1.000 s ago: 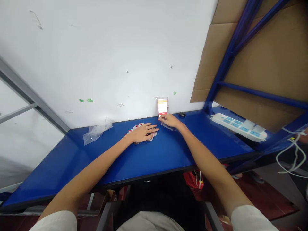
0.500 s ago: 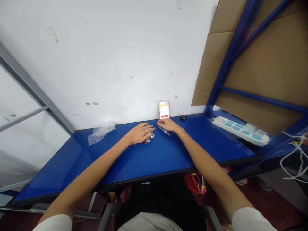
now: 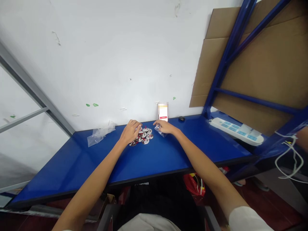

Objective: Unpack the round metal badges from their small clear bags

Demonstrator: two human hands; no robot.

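Note:
A pile of shiny round metal discs with red bits point(image 3: 144, 140) lies mid-table. My left hand point(image 3: 131, 131) rests at the pile's left side, its fingers loosely curved over the edge and its thumb apart. Whether a disc is under the fingertips is hidden. To the right of the pile, my right hand point(image 3: 165, 126) has its fingers bent around a small clear plastic bag point(image 3: 161, 132), which sticks out below the palm. What the bag holds, if anything, is too small to make out.
A lit phone point(image 3: 163, 112) leans on the wall behind my right hand. Another clear bag point(image 3: 101, 134) lies at the left back of the blue table point(image 3: 96, 168). A black mouse-like object point(image 3: 181, 118) and a white power strip point(image 3: 237, 131) are to the right.
My left hand has drawn back to the left from over the discs, uncovering most of the pile. The right hand stays at the bag. The view has shifted slightly.

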